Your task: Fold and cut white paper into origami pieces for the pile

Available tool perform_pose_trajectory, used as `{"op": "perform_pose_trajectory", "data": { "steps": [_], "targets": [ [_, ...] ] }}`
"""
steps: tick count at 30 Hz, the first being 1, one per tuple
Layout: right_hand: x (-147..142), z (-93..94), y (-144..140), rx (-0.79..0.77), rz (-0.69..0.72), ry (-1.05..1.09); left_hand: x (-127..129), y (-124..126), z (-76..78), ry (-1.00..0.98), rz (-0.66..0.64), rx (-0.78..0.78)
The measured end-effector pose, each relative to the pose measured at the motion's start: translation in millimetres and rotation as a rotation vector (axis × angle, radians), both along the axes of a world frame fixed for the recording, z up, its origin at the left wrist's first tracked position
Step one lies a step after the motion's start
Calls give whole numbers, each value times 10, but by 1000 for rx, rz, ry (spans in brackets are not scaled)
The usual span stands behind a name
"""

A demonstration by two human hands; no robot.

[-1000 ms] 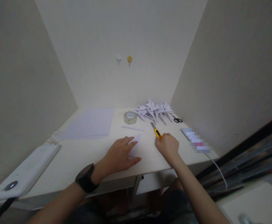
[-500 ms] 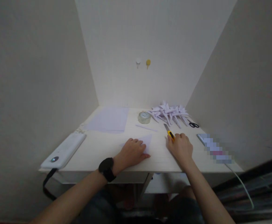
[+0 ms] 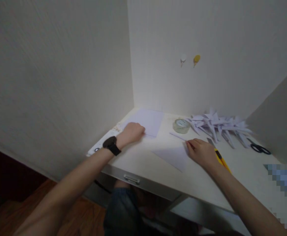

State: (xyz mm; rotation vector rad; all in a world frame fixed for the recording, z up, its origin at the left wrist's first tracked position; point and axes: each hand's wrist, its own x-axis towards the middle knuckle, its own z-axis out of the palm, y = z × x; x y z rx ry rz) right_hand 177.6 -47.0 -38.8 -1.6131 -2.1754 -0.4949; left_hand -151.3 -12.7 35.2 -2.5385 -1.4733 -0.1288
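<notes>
Your left hand (image 3: pixel 131 132), fingers curled, lands on the paper stack (image 3: pixel 147 121) | your right hand (image 3: pixel 201 151), fingers together, pins the triangular sheet (image 3: pixel 174 154) | utility knife (image 3: pixel 219 156) lies touching that wrist: a careless drag could nick you.

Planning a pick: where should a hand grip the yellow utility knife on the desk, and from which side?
Grip the yellow handle, from the near-right end. The knife lies flat with its grey blade pointing away toward the folded paper pile. The right hand rests just left of it, so come from above right.
</notes>
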Motion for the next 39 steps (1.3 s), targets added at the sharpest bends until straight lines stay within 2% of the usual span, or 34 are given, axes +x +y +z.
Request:
{"op": "perform_pose_trajectory", "data": {
  "steps": [3,6,11,16,18,20,22,24,27,29,32,34,36,39],
  "targets": [
    [98,-108,35,58,73,84,-615,337,133,44,258,-34],
    [151,-149,48,119,86,152,-926,515,152,85,327,-138],
    [127,-116,27,179,140,157,-881,567,62,187,312,-202],
    [67,-95,-31,155,155,133,-853,621,3,231,267,-151],
    [55,-98,-40,137,158,150,-864,665,10,166,256,-136],
    [48,-102,-39,122,166,185,-815,703,32,0,233,-124],
    [43,-107,-32,110,176,224,-659,715,54,-257,172,-162],
    [36,-110,-24,105,189,255,-382,691,59,-559,70,-269],
    [18,-107,-11,120,234,338,207,597,13,-933,-110,-537],
    [1,-102,-3,124,289,427,631,524,-46,-1078,-229,-735],
    [-23,-94,10,108,376,523,1157,446,-151,-1107,-371,-977],
    [-31,-88,21,142,434,544,1373,427,-210,-1077,-431,-1077],
    [-29,-84,35,211,463,539,1474,429,-246,-1084,-433,-1115],
    [-18,-84,71,251,459,557,1484,463,-265,-1129,-385,-1112]
  ]
}}
